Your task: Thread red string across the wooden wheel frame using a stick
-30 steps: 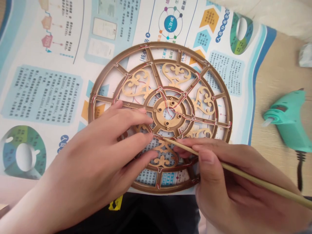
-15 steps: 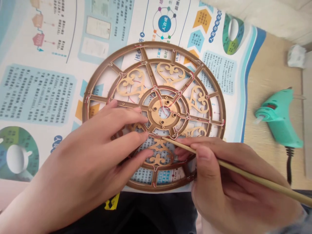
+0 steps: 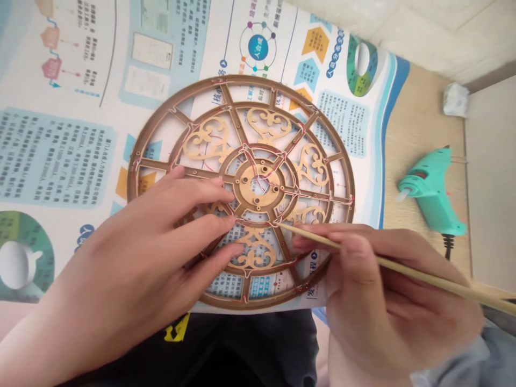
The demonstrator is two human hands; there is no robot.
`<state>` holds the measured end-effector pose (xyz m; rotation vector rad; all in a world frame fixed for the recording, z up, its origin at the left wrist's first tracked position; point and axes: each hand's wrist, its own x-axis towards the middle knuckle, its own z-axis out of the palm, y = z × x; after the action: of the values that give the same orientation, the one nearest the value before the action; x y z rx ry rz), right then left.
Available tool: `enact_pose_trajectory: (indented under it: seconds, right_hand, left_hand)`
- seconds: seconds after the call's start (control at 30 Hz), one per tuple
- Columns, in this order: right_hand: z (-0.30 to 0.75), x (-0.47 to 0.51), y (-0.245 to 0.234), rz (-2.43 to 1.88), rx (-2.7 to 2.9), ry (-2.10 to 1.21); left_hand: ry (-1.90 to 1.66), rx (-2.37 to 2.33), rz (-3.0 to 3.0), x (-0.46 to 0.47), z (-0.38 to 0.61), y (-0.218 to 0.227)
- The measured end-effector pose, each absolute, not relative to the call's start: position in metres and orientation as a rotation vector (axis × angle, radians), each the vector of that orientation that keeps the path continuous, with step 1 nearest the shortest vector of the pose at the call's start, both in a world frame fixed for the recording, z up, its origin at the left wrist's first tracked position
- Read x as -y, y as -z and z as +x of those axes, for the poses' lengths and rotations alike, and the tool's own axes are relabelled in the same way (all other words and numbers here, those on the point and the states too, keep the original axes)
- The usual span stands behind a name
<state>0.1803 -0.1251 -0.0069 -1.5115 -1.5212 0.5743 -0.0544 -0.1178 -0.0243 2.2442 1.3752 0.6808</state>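
A round bronze-coloured openwork frame (image 3: 241,130) lies on the printed sheet, with spokes, rings and scroll ornaments. Thin red and white wires (image 3: 252,161) run along its rings and spokes and cross the hub. My left hand (image 3: 161,242) rests over the frame's left side, fingers spread, fingertips at the inner ring. My right hand (image 3: 387,285) pinches a thin wooden stick (image 3: 419,277) like a pen. The stick's tip touches or nearly touches the wire at the lower right of the inner ring. The frame's lower left is hidden under my left hand.
A printed poster sheet (image 3: 52,161) covers most of the wooden table (image 3: 419,123). To the right lies a teal glue gun (image 3: 431,191) with a black cord. Behind it sits a small white block (image 3: 456,100). My dark-clothed lap is below the table edge.
The stick's tip has moved right along the inner ring, with my right hand shifting the same way relative to the frame. My left hand stays in place. The whole view has shifted slightly.
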Motion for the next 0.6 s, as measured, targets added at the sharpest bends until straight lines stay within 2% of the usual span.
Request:
enact_pose_trajectory:
  seconds: [0.27, 0.6]
  right_hand:
    - [0.201, 0.131, 0.019, -1.261, 1.646, -0.578]
    - [0.206, 0.135, 0.012, -1.344, 1.876, -0.545]
  left_hand:
    - [-0.681, -1.367, 2.428, 0.114, -0.055, 0.024]
    - [-0.563, -1.366, 2.565, 0.119, -0.045, 0.012]
